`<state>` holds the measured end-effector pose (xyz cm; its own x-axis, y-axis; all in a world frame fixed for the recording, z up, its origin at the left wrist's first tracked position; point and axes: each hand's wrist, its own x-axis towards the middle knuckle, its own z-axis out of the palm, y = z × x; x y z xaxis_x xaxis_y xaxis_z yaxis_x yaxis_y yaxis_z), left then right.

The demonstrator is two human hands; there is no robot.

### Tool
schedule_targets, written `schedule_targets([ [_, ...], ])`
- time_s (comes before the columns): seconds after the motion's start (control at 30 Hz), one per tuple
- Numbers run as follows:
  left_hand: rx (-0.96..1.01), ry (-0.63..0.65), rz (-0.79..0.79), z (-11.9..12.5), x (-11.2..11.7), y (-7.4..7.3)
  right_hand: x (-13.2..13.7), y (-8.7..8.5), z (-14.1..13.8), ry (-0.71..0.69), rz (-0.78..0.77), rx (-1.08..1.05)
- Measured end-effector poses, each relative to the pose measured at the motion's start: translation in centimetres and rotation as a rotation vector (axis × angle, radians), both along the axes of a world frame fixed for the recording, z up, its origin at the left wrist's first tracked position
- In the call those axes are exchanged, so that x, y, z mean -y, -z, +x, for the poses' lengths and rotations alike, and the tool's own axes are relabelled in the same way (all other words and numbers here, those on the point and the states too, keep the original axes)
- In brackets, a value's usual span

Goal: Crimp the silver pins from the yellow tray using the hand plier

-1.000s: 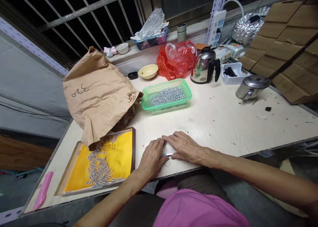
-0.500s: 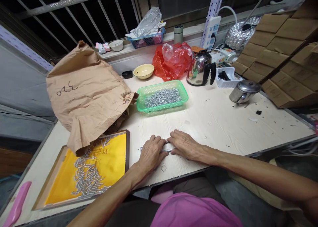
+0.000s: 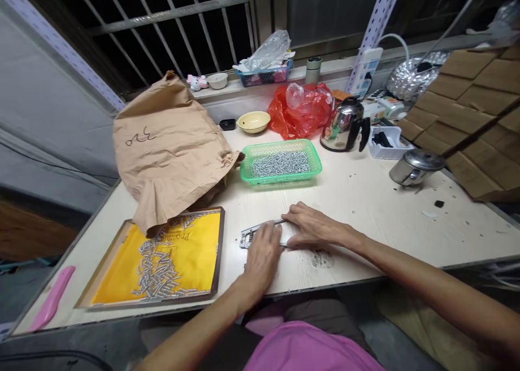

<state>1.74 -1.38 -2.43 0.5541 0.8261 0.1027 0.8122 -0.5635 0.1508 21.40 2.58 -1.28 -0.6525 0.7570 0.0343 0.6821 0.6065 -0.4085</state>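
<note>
Both hands rest on a flat metal piece [image 3: 248, 234] lying near the front edge of the pale table [image 3: 365, 197]. My left hand [image 3: 262, 254] lies palm-down over its middle, fingers together and flat. My right hand [image 3: 311, 226] presses on its right part, fingers stretched toward the left. Only the left end of the metal piece shows. A yellow-lined tray [image 3: 195, 252] with several small metal pins sits to the left. A green basket [image 3: 280, 165] of the same pins stands beyond the hands.
A crumpled brown paper bag [image 3: 170, 149] overlaps the tray's far end. Behind stand a yellow bowl [image 3: 253, 122], a red plastic bag [image 3: 300, 111], a steel kettle [image 3: 345, 124] and a steel pot [image 3: 414, 168]. Cardboard boxes [image 3: 475, 116] are stacked at right. A pink tool [image 3: 52, 298] lies far left.
The metal piece now shows more at its left end. My left hand has slid back toward me over it; my right hand stays pressed on its right part. The camera view has shifted.
</note>
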Motion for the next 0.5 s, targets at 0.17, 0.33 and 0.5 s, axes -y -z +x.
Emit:
schedule_targets([
  [0.17, 0.146, 0.053, -0.029, 1.0, 3.7, 2.0, -1.4, 1.0, 0.3, 0.087, 0.064, 0.029],
  [0.33, 0.237, 0.059, -0.079, 1.6, 4.8, 2.2, -3.9, 1.1, -1.0, 0.221, 0.141, 0.134],
  [0.5, 0.322, 0.055, -0.105, 1.4, 4.9, 2.3, -1.9, -1.2, -5.7, -0.054, 0.159, 0.069],
])
